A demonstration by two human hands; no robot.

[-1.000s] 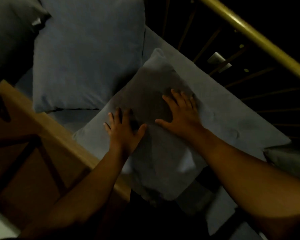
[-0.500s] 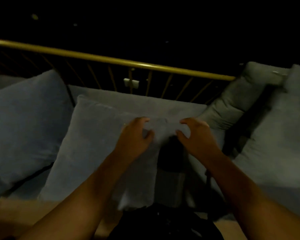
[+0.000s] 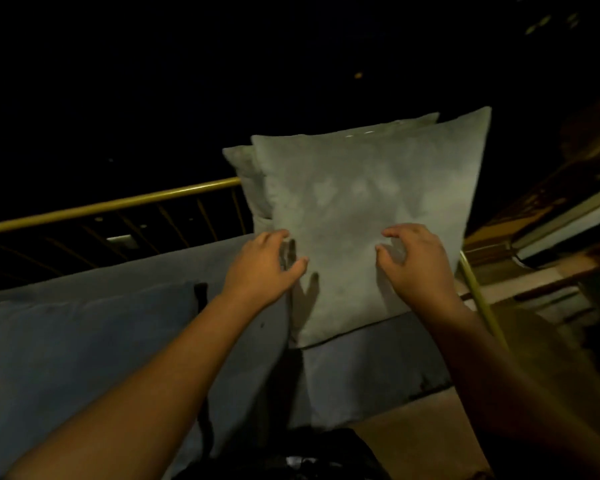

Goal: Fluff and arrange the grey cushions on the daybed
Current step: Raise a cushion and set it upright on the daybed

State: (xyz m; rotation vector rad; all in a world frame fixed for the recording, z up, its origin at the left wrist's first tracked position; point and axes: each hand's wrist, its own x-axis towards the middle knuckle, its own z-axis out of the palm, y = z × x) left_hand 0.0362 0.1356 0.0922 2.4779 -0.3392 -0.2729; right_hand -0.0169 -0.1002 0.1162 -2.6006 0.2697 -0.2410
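Observation:
Two grey cushions stand upright at the right end of the daybed, the front cushion [image 3: 368, 202] overlapping the rear cushion [image 3: 246, 174], which leans on the brass rail. My left hand [image 3: 264, 268] curls around the front cushion's lower left edge. My right hand [image 3: 416, 268] claws into its lower face, fingertips and thumb pinching the fabric. Another grey cushion [image 3: 84, 348] lies flat on the mattress [image 3: 368, 372] at the left, partly under my left forearm.
A brass rail [image 3: 118, 202] with thin bars runs along the back of the daybed. A brass post [image 3: 478, 296] slants down at its right end. The wooden front edge [image 3: 413, 431] is near me. Dim furniture stands at the far right.
The view swung right. My hands left the flat cushion in the middle and moved onto the upright front cushion at the right end.

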